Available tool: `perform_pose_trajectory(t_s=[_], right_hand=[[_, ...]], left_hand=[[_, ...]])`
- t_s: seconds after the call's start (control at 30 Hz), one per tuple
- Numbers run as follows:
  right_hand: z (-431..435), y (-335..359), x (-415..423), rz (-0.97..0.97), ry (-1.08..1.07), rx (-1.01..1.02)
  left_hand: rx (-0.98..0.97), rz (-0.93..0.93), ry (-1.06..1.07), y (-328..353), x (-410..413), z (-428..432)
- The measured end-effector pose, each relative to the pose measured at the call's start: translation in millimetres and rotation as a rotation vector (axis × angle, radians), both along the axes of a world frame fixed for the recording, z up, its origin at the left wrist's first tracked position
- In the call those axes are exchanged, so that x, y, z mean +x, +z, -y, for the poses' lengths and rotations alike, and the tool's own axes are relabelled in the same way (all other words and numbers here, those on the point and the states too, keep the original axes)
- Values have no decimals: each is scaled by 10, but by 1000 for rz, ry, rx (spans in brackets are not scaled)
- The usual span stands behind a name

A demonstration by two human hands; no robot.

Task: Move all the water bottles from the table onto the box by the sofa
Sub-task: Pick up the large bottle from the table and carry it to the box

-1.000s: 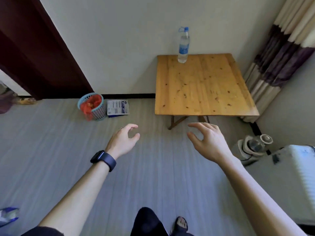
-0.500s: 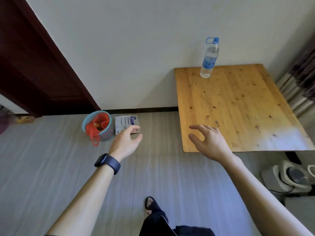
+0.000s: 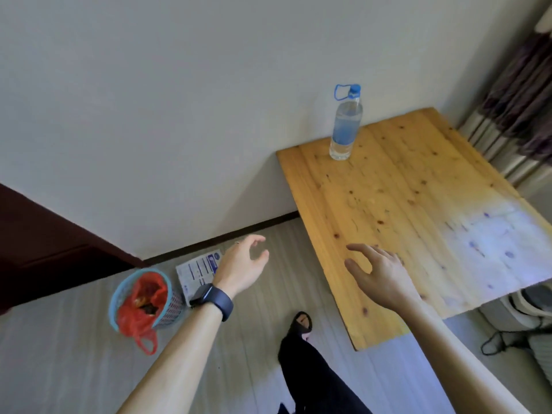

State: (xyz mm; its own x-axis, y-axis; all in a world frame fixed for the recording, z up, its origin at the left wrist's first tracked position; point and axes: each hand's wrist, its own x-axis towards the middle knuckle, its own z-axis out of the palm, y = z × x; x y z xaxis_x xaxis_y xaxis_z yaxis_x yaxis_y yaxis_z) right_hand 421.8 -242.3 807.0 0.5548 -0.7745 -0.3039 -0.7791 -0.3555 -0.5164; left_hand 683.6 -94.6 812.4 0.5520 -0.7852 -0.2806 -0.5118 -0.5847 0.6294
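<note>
Head view: clear plastic water bottle with blue cap (image 3: 346, 124) upright at far edge of pale wooden desk (image 3: 397, 204); left hand (image 3: 243, 268) and right hand (image 3: 379, 273) empty, fingers loosely apart, well short of it.

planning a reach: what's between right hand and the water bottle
Only bare light wooden tabletop, from right hand to clear plastic blue-capped water bottle, in the head view.

wall (image 3: 179, 115) white, beyond left hand (image 3: 242, 270) | floor (image 3: 74, 369) grey-striped, beneath it | dark door (image 3: 44, 249) left of it | wooden table (image 3: 388, 189) under right hand (image 3: 379, 279) | curtain (image 3: 513, 115) beyond it, blurred, perhaps purple-striped
</note>
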Motion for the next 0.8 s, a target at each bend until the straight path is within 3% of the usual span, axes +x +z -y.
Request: perform_pose_trajectory(t_s=[0.37,0.7,0.8], right_hand=[[1550,-35,1012,38,-300,14],[2952,-353,1583,64,-634,-8],[3365,-424,1841,105,-709,-13]], left_hand=[[60,-47,-272,-2,1050,2254],[-404,-22,-360,33,1363,4658],[-391,-2,-440,52,1457,5324]])
